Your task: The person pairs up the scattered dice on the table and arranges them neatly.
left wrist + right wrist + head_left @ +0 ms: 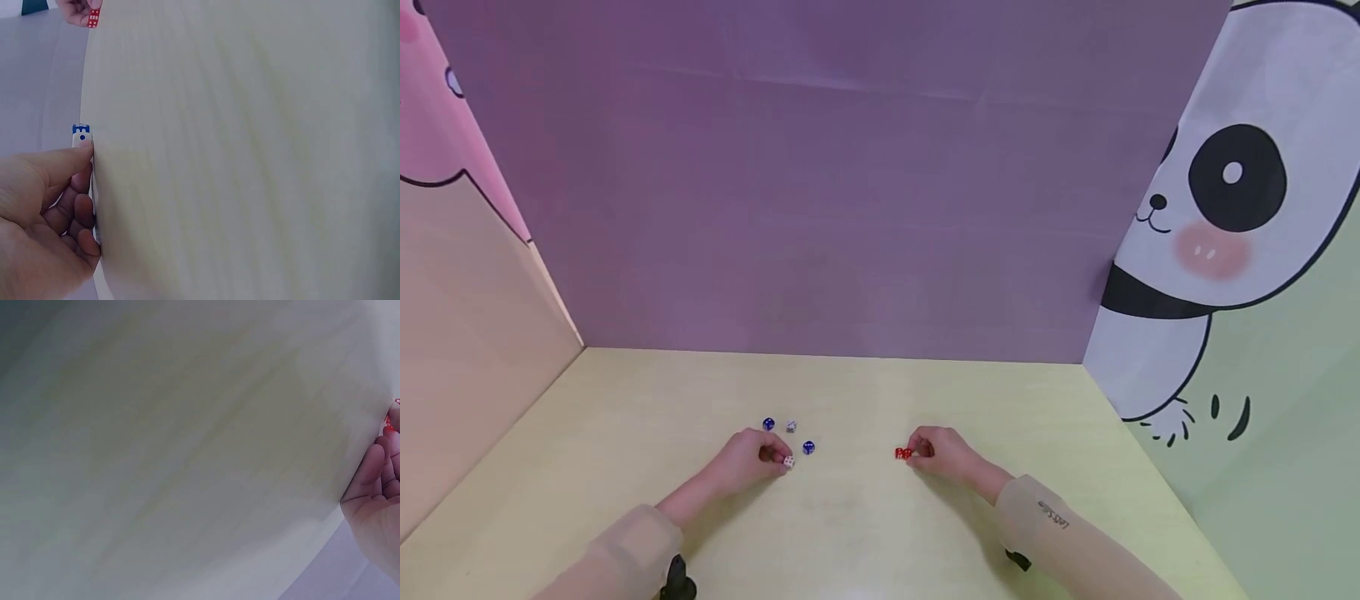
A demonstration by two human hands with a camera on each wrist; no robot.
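Note:
My left hand (751,455) pinches a white die (788,461) between thumb and fingertips, low at the table surface. Close by lie two blue dice, one nearer (808,447) and one farther back (768,423), with another white die (792,426) beside the far one. To the right, my right hand (946,454) pinches a red die (907,453); a second red die (898,453) sits right against it on the left. In the left wrist view the held white die (82,139) overlaps a blue one (80,128). Fingers mostly hide the red dice in the right wrist view.
The pale wooden table (850,533) runs back to a purple panel (850,208). Side panels stand at left (460,333) and right (1285,467), the right one printed with a panda. Bare tabletop lies between the two hands.

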